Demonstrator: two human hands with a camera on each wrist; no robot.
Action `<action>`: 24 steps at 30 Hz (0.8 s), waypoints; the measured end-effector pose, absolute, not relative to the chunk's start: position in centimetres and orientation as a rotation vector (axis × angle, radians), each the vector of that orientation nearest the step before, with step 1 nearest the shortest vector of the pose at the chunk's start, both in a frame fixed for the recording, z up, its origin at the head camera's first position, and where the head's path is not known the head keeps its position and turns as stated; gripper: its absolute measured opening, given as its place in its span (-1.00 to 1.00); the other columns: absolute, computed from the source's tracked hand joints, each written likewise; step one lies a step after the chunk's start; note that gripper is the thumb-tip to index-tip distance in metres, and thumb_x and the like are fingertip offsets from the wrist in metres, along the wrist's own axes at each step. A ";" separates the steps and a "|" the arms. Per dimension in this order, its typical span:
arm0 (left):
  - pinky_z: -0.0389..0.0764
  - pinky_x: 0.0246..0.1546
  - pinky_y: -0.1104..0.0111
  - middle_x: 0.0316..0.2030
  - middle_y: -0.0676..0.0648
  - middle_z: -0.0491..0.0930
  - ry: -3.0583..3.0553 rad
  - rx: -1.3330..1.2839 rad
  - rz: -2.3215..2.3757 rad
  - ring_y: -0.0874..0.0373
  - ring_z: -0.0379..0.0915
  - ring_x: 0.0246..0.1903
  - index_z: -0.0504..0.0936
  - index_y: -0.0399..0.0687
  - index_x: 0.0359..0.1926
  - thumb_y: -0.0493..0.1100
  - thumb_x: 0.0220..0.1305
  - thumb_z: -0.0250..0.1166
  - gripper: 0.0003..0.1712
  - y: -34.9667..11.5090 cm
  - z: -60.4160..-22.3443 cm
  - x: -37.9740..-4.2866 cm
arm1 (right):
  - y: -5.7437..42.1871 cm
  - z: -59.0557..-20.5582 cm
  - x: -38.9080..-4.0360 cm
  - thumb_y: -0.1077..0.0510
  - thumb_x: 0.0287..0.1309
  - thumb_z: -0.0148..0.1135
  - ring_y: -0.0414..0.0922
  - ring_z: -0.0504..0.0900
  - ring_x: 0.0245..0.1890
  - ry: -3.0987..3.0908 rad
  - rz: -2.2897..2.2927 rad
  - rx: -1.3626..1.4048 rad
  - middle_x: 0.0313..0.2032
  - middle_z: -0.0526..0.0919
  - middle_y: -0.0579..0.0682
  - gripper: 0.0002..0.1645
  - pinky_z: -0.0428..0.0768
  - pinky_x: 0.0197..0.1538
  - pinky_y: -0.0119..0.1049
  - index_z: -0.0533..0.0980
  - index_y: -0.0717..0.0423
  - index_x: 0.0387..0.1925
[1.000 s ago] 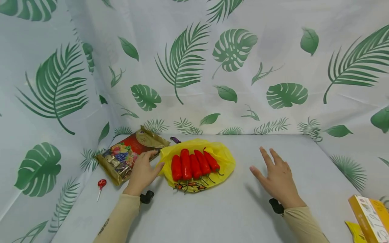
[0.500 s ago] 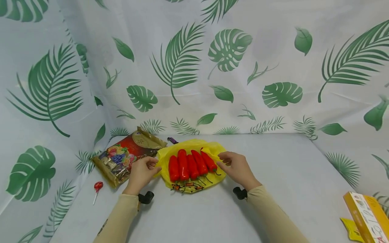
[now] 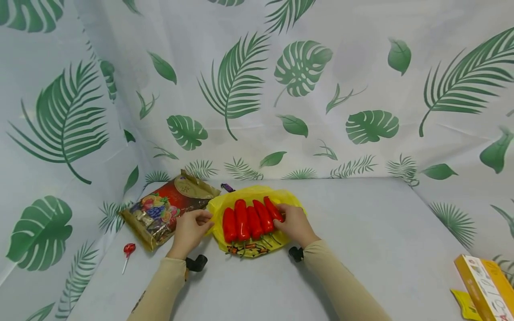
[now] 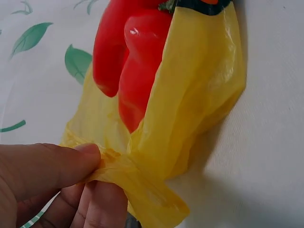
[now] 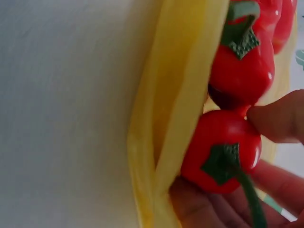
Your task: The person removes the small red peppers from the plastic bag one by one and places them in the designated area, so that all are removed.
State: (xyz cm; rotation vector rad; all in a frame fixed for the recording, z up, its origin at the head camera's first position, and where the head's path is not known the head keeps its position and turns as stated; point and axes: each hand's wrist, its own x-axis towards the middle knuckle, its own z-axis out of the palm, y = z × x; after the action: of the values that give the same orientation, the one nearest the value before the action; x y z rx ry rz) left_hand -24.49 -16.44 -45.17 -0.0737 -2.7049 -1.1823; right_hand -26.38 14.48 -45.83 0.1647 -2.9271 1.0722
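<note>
A yellow plastic bag (image 3: 250, 192) lies on the table with several glossy red peppers (image 3: 242, 220) side by side in its opening. My left hand (image 3: 192, 229) pinches the left edge of the bag; in the left wrist view the thumb presses the crumpled plastic (image 4: 142, 183) against the fingers. At the bag's right side, my right hand (image 3: 296, 226) grips the rightmost red pepper (image 3: 272, 208). The right wrist view shows that pepper's green stem (image 5: 244, 190), with the thumb on one side and fingers on the other.
A red and gold candy packet (image 3: 170, 207) lies left of the bag, and a red lollipop (image 3: 127, 251) lies nearer. Behind the bag is a small purple wrapped candy (image 3: 227, 187). An orange and white box (image 3: 483, 283) and a yellow sachet (image 3: 466, 305) sit at the right edge.
My right hand has come in from the right, over the bag's edge, and taken hold of the rightmost pepper. My left hand has closed on the bag's left edge.
</note>
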 end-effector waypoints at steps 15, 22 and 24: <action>0.74 -0.18 0.21 -0.29 -0.07 0.79 -2.688 -0.128 -1.223 0.13 0.70 -0.31 0.81 -0.10 -0.13 -0.22 0.24 0.50 -0.82 -15.6 -45.6 -24.4 | 16.7 -44.7 -23.6 0.18 0.20 0.44 -0.02 0.66 -0.12 -2.876 1.014 0.150 0.06 0.77 0.15 -0.47 0.75 0.02 -0.12 0.63 0.23 0.20; 0.72 -0.24 0.30 -0.28 -0.13 0.80 -2.693 -0.127 -1.207 0.08 0.71 -0.29 0.80 -0.16 -0.12 -0.24 0.24 0.49 -0.81 -16.3 -45.4 -24.0 | 21.3 -43.6 -20.5 0.24 0.20 0.44 0.00 0.69 -0.14 -2.856 0.930 0.175 0.04 0.77 0.18 -0.47 0.74 0.02 -0.02 0.62 0.20 0.22; 0.72 -0.24 0.30 -0.28 -0.14 0.80 -2.693 -0.143 -1.206 0.06 0.72 -0.29 0.80 -0.17 -0.12 -0.24 0.24 0.48 -0.81 -16.3 -45.4 -23.9 | 22.8 -43.4 -19.9 0.24 0.20 0.44 0.02 0.69 -0.14 -2.853 0.910 0.135 0.04 0.77 0.19 -0.45 0.74 0.01 -0.02 0.61 0.21 0.24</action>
State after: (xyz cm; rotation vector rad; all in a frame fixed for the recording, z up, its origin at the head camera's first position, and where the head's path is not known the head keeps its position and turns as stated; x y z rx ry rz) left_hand -23.92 -16.28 -45.40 -0.1426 -2.6935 -1.2055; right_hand -19.86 22.81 -43.38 0.1351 -2.8531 0.9102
